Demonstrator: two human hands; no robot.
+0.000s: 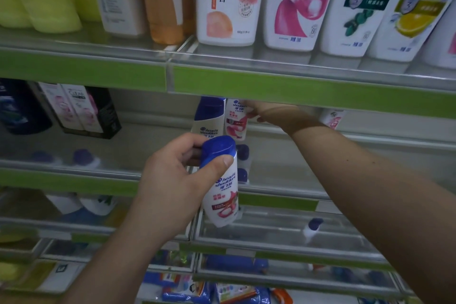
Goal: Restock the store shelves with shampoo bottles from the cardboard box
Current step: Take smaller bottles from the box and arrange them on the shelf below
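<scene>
My left hand (pixel 172 175) grips a white shampoo bottle (pixel 223 195) with a blue cap and a pink-red label, held in front of the shelves with its cap up. My right hand (pixel 261 112) reaches under the upper shelf edge and holds a second white bottle with a pink label (pixel 235 121) on the second shelf (pixel 320 140). Part of that hand is hidden behind the shelf rail. A blue-capped bottle (pixel 208 116) stands just left of it. No cardboard box is in view.
The top shelf (pixel 271 66) carries large white, orange and yellow-green bottles. Dark and pink boxed bottles (pixel 81 108) stand at the left of the second shelf. Lower shelves hold more blue-capped bottles (pixel 312 228) behind clear rails, with packets (pixel 187 289) at the bottom.
</scene>
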